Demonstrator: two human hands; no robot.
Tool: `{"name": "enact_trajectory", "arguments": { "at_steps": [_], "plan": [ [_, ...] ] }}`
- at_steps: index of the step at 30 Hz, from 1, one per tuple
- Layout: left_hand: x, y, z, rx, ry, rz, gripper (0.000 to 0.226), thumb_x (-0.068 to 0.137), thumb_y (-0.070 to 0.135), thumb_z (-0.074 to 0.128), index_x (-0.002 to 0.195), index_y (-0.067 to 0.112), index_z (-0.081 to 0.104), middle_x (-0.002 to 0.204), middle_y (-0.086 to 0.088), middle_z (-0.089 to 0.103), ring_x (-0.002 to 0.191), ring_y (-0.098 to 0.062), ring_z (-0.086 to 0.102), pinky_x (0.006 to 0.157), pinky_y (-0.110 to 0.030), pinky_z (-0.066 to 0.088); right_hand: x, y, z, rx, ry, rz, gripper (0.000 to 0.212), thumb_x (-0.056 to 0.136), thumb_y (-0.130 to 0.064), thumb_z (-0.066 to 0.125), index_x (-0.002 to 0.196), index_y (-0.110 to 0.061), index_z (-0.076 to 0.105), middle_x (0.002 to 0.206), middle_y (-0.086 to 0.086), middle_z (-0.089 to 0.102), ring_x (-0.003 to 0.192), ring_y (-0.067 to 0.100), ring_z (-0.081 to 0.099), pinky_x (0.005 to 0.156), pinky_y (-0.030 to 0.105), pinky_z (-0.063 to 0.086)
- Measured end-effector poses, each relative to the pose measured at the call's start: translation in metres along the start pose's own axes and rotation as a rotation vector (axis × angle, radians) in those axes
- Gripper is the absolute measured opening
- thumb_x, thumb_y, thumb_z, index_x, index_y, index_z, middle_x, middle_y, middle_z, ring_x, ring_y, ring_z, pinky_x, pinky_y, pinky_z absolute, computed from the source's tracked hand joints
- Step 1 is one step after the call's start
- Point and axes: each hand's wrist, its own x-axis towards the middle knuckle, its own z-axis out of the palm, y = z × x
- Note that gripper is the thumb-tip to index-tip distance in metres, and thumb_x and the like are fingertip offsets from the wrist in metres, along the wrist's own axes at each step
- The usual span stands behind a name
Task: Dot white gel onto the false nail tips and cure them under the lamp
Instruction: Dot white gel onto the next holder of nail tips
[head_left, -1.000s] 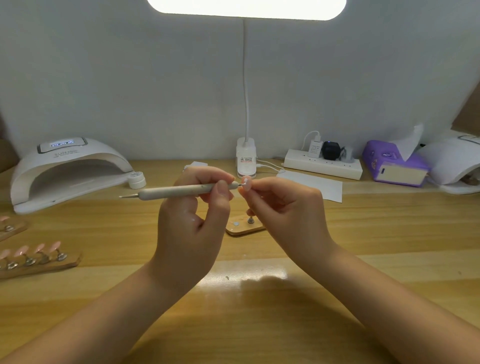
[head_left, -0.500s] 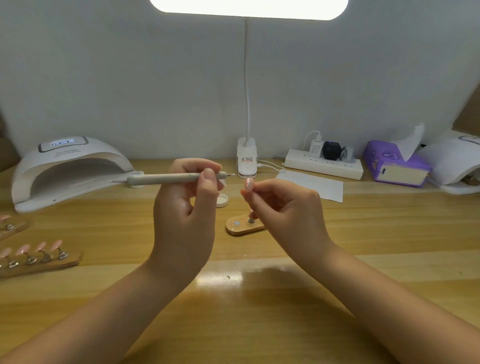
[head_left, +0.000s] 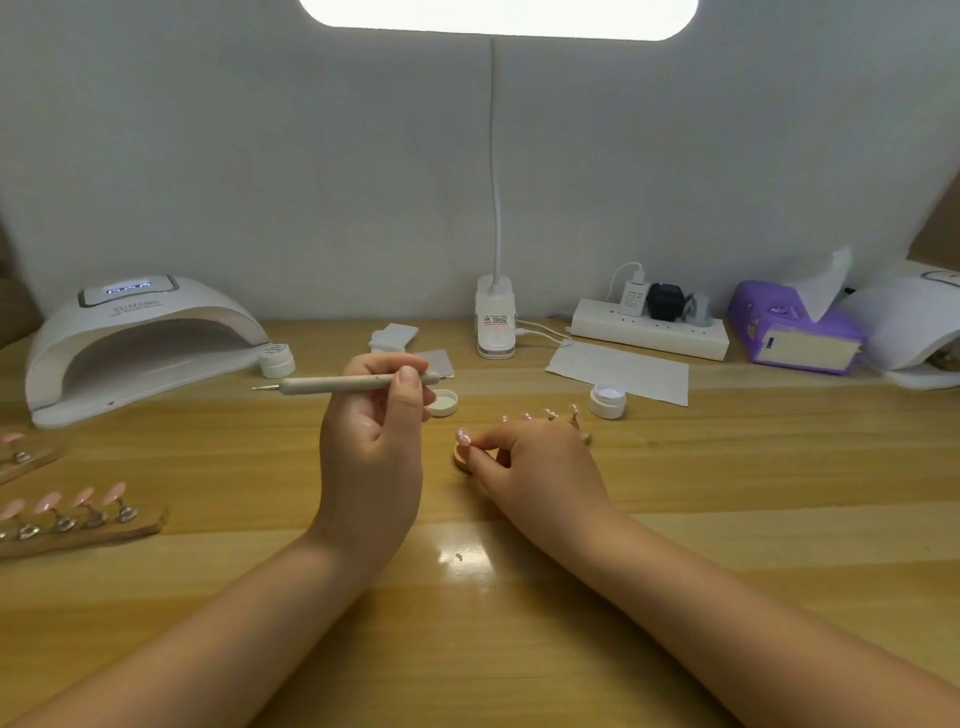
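Your left hand (head_left: 371, 447) has the dotting pen (head_left: 353, 385) pinched between thumb and fingers, held level above the table (head_left: 727, 493) with its metal point aimed left toward the curing lamp (head_left: 140, 343). Your right hand (head_left: 535, 462) is down low, fingertips closed on a pink nail tip (head_left: 463, 437) with white dots on it, right over the end of a small wooden stand (head_left: 462, 460) that your hand mostly hides. More tips on that stand poke up behind your knuckles. The open gel pot (head_left: 607, 400) sits just right of them, its lid (head_left: 444, 402) lying near the pen hand. Another rack of pink tips (head_left: 78, 512) sits far left, in front of the lamp.
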Motion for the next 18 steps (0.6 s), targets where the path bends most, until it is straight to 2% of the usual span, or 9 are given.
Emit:
{"name": "enact_trajectory", "arguments": {
  "at_steps": [4, 7, 9, 11, 14, 18],
  "plan": [
    [-0.004, -0.004, 0.001, 0.006, -0.018, -0.01, 0.013, 0.091, 0.028, 0.048, 0.091, 0.023, 0.06, 0.079, 0.016, 0.066, 0.075, -0.002, 0.062, 0.07, -0.018, 0.052, 0.004, 0.007, 0.0, -0.118, -0.072, 0.022, 0.03, 0.097, -0.04, 0.047, 0.108, -0.029, 0.072, 0.103, 0.0, 0.071, 0.114, 0.02, 0.057, 0.104, 0.034, 0.037],
    [-0.005, -0.004, 0.002, 0.017, -0.028, -0.007, 0.013, 0.091, 0.028, 0.048, 0.091, 0.024, 0.06, 0.078, 0.015, 0.066, 0.076, -0.003, 0.063, 0.071, -0.02, 0.052, 0.005, 0.008, -0.001, -0.19, -0.1, 0.009, 0.032, 0.098, -0.041, 0.045, 0.109, -0.028, 0.072, 0.112, 0.001, 0.07, 0.119, 0.02, 0.055, 0.102, 0.036, 0.04],
    [-0.004, -0.004, 0.001, 0.022, -0.026, -0.004, 0.013, 0.091, 0.029, 0.048, 0.091, 0.024, 0.061, 0.079, 0.014, 0.066, 0.076, -0.004, 0.063, 0.072, -0.021, 0.053, 0.003, 0.007, -0.004, -0.242, -0.083, -0.028, 0.037, 0.099, -0.043, 0.041, 0.106, -0.026, 0.073, 0.109, 0.001, 0.071, 0.118, 0.018, 0.056, 0.103, 0.033, 0.04],
    [-0.003, -0.003, 0.0, 0.026, -0.021, -0.004, 0.014, 0.091, 0.029, 0.048, 0.092, 0.024, 0.061, 0.079, 0.014, 0.066, 0.076, -0.005, 0.063, 0.072, -0.022, 0.053, -0.001, 0.004, -0.012, -0.294, -0.026, -0.077, 0.041, 0.098, -0.047, 0.039, 0.101, -0.025, 0.074, 0.097, 0.001, 0.073, 0.107, 0.017, 0.062, 0.098, 0.032, 0.045],
    [-0.001, -0.002, -0.002, 0.026, -0.018, 0.003, 0.013, 0.092, 0.028, 0.047, 0.092, 0.026, 0.06, 0.079, 0.015, 0.066, 0.076, -0.004, 0.062, 0.071, -0.019, 0.052, 0.001, -0.002, -0.034, -0.245, 0.073, -0.119, 0.041, 0.094, -0.053, 0.045, 0.096, -0.025, 0.075, 0.077, -0.002, 0.071, 0.073, 0.015, 0.065, 0.068, 0.034, 0.056],
    [0.0, -0.001, -0.004, 0.022, -0.011, 0.001, 0.013, 0.091, 0.03, 0.047, 0.092, 0.027, 0.06, 0.079, 0.016, 0.066, 0.077, -0.003, 0.062, 0.071, -0.018, 0.052, 0.017, 0.013, -0.066, -0.151, 0.247, -0.058, 0.036, 0.088, -0.05, 0.052, 0.095, -0.022, 0.073, 0.062, -0.008, 0.062, 0.06, 0.013, 0.058, 0.059, 0.033, 0.053]
  ]
}}
